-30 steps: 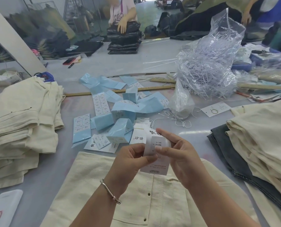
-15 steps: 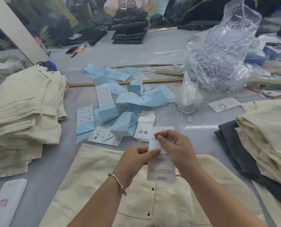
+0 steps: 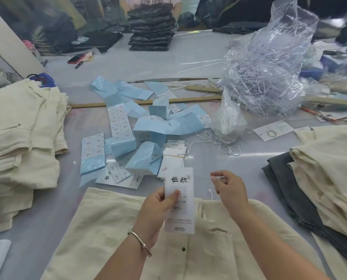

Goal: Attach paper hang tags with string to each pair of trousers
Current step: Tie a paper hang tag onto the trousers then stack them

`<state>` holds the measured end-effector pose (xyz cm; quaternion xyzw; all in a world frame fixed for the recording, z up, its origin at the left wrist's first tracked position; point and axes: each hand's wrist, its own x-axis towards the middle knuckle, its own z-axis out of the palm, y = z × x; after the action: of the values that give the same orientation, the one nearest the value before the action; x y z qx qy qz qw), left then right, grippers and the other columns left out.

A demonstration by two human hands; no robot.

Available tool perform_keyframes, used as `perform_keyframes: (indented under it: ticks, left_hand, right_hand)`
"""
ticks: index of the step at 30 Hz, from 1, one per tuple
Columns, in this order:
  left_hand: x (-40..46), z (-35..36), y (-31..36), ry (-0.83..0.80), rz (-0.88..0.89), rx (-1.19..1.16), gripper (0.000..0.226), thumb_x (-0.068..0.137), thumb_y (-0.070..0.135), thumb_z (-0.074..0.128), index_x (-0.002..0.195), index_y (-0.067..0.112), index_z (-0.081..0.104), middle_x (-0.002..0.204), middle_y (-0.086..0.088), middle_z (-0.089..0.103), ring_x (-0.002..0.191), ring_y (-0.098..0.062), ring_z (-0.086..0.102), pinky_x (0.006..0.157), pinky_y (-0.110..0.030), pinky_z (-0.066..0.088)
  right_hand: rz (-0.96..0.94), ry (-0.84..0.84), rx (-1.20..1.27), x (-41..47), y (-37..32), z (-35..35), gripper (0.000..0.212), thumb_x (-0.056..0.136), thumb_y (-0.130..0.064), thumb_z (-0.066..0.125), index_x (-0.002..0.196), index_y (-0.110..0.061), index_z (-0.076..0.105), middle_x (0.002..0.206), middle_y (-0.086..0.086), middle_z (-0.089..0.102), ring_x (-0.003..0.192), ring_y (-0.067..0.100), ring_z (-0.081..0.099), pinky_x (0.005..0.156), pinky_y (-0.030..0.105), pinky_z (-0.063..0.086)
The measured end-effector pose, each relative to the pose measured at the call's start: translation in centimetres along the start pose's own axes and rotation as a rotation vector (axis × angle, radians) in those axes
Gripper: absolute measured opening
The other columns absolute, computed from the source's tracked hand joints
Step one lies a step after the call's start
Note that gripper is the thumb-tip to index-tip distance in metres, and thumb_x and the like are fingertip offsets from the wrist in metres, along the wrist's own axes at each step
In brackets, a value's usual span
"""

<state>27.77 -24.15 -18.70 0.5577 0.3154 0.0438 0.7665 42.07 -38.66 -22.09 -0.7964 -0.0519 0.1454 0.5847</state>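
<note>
Here the left hand [image 3: 158, 207] pinches the tag [image 3: 179, 199] between thumb and fingers, holding it upright over the trousers [image 3: 112, 223], likely so its top stays free for threading. At three o'clock of the tag, the right hand [image 3: 229, 188] pinches thumb to forefinger on the string [image 3: 210, 194], which dangles below with its small end clear of the cloth; the grip looks set to steer that end. The trousers lie flat at six o'clock, waistband toward the tag, ready for attaching. More tags [image 3: 173, 156] sit at twelve o'clock, and spare strings [image 3: 225, 146] lie loose at one o'clock, within easy reach.
</note>
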Motion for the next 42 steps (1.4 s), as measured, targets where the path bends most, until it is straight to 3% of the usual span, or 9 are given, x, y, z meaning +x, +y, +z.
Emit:
perform_keyframes:
  ticks: [5, 15, 20, 23, 27, 31, 35, 38, 42]
  left_hand:
    - [2.0, -0.7, -0.5, 0.022, -0.003, -0.104, 0.021, 0.094, 0.005, 0.055, 0.111, 0.011, 0.065, 0.104, -0.007, 0.074, 0.093, -0.017, 0.071, 0.08, -0.034, 0.056]
    - [3.6, -2.3, -1.1, 0.036, -0.084, -0.248, 0.029, 0.091, -0.003, 0.052, 0.113, 0.01, 0.066, 0.104, -0.015, 0.072, 0.087, -0.025, 0.071, 0.065, -0.036, 0.057]
    - [3.4, -3.3, -0.5, 0.013, -0.043, -0.324, 0.036, 0.079, 0.005, 0.059, 0.113, 0.011, 0.068, 0.105, -0.014, 0.072, 0.085, -0.023, 0.07, 0.066, -0.034, 0.056]
    - [3.2, -3.7, -0.4, -0.004, -0.036, -0.35, 0.034, 0.078, 0.004, 0.059, 0.108, 0.013, 0.071, 0.103, -0.015, 0.072, 0.085, -0.023, 0.071, 0.064, -0.032, 0.057]
    - [2.9, -3.5, 0.3, -0.041, -0.048, -0.384, 0.034, 0.08, 0.006, 0.057, 0.111, 0.007, 0.07, 0.099, -0.014, 0.071, 0.081, -0.022, 0.07, 0.064, -0.032, 0.056]
    - [2.5, -2.6, 0.9, -0.054, -0.083, -0.479, 0.031, 0.082, 0.017, 0.06, 0.109, 0.007, 0.07, 0.094, -0.011, 0.071, 0.076, -0.019, 0.069, 0.061, -0.031, 0.056]
    - [2.1, 0.0, 1.0, -0.136, -0.306, -0.697, 0.033, 0.088, 0.016, 0.055, 0.114, -0.003, 0.065, 0.124, -0.026, 0.062, 0.113, -0.034, 0.062, 0.088, -0.037, 0.053]
    - [1.4, 2.4, 1.0, -0.239, -0.431, -0.738, 0.031, 0.094, 0.017, 0.05, 0.094, -0.006, 0.071, 0.119, -0.026, 0.063, 0.115, -0.036, 0.057, 0.105, -0.038, 0.039]
    - [0.4, 4.4, 0.3, -0.216, -0.424, -0.689, 0.023, 0.086, 0.015, 0.059, 0.098, -0.004, 0.065, 0.093, -0.016, 0.067, 0.078, -0.032, 0.068, 0.073, -0.041, 0.058]
  right_hand:
    - [-0.074, 0.087, -0.386, 5.4, 0.4, -0.9, 0.011, 0.083, -0.014, 0.066, 0.08, -0.023, 0.062, 0.062, -0.008, 0.051, 0.06, 0.007, 0.049, 0.054, 0.022, 0.035]
    - [-0.297, -0.266, -0.611, 11.4, -2.4, 8.1, 0.027, 0.085, -0.017, 0.068, 0.11, -0.025, 0.063, 0.102, -0.005, 0.05, 0.083, 0.012, 0.049, 0.075, 0.029, 0.041]
    - [-0.272, -0.275, -0.731, 12.7, -2.3, 10.4, 0.002, 0.089, -0.022, 0.061, 0.087, -0.02, 0.061, 0.105, 0.0, 0.048, 0.092, 0.018, 0.053, 0.07, 0.029, 0.041]
    - [-0.269, -0.287, -0.76, 13.0, -2.3, 10.8, 0.011, 0.09, -0.018, 0.059, 0.079, -0.019, 0.057, 0.105, 0.001, 0.047, 0.09, 0.019, 0.053, 0.071, 0.03, 0.043]
    - [-0.212, -0.19, -0.451, 12.8, -3.5, 9.4, 0.01, 0.093, -0.015, 0.059, 0.083, -0.017, 0.056, 0.101, 0.001, 0.054, 0.084, 0.015, 0.05, 0.076, 0.031, 0.041]
    - [-0.091, -0.223, 0.114, 10.2, -6.4, 5.6, 0.017, 0.094, -0.002, 0.053, 0.081, -0.013, 0.05, 0.08, 0.007, 0.067, 0.054, 0.013, 0.051, 0.05, 0.02, 0.042]
    - [-0.005, -0.427, 0.405, 4.7, -7.1, 1.6, 0.016, 0.093, 0.001, 0.053, 0.081, -0.008, 0.052, 0.07, 0.01, 0.063, 0.054, 0.016, 0.055, 0.051, 0.023, 0.043]
    - [0.142, -0.567, 0.521, -0.3, -5.9, -0.5, 0.016, 0.088, -0.02, 0.058, 0.081, -0.007, 0.053, 0.07, 0.011, 0.06, 0.055, 0.02, 0.053, 0.052, 0.023, 0.044]
    - [0.251, -0.503, 0.525, -5.1, -3.4, -2.7, 0.022, 0.085, -0.026, 0.057, 0.08, -0.005, 0.055, 0.071, 0.015, 0.063, 0.051, 0.021, 0.054, 0.047, 0.023, 0.04]
